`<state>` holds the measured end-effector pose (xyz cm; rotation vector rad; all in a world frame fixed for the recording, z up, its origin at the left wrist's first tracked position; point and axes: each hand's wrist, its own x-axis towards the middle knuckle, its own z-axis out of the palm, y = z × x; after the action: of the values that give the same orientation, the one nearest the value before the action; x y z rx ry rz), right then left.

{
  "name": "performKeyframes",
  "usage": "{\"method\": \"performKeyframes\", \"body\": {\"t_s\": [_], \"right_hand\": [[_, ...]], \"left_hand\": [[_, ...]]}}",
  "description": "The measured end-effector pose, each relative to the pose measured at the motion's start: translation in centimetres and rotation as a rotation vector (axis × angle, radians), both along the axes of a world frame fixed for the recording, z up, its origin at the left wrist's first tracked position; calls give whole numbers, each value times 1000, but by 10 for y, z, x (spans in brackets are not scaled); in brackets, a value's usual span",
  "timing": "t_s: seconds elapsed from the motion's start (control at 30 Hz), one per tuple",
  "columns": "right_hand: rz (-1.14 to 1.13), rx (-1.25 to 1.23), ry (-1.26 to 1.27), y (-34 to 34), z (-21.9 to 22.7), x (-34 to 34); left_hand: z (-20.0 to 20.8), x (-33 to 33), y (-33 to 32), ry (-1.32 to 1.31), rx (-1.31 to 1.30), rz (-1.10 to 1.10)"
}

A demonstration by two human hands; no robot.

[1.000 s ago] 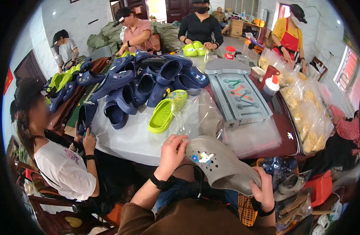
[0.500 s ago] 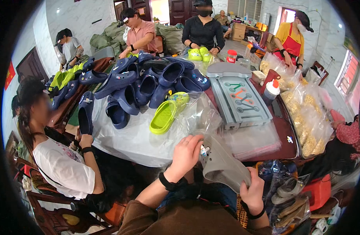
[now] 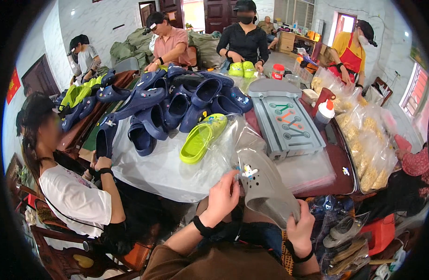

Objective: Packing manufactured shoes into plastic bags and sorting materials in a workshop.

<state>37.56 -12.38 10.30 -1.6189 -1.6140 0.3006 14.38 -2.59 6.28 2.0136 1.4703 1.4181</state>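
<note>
A grey clog (image 3: 269,179) with a small white-and-blue charm on its upper is in front of me, its toe pointing at the table. My right hand (image 3: 300,227) grips it by the heel end. Close along the clog's left side, my left hand (image 3: 224,198) has its fingertips pinched together at the edge of a clear plastic bag (image 3: 245,135). The bag lies over the table edge, around the clog's toe. Just beyond it lies a lime-green clog (image 3: 196,145), partly in clear plastic.
Navy clogs (image 3: 177,105) are heaped beyond. A grey plastic case (image 3: 289,123) stands on the right, near a red-capped bottle (image 3: 323,113) and bags of small tan pieces (image 3: 364,144). A co-worker (image 3: 74,196) sits at my left; several others work around. Bagged shoes (image 3: 343,233) lie low right.
The grey clog has turned and moved up toward the table, its toe now at the bag. My left hand has slid from the clog's top down along its side.
</note>
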Motion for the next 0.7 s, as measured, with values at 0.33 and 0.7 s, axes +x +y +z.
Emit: {"method": "performKeyframes", "body": {"t_s": [0.33, 0.7], "right_hand": [[238, -159, -249, 2, -22, -16], [480, 75, -244, 36, -40, -22]], "left_hand": [[-8, -12, -2, -346, -189, -107], [3, -9, -16, -129, 4, -191]]}}
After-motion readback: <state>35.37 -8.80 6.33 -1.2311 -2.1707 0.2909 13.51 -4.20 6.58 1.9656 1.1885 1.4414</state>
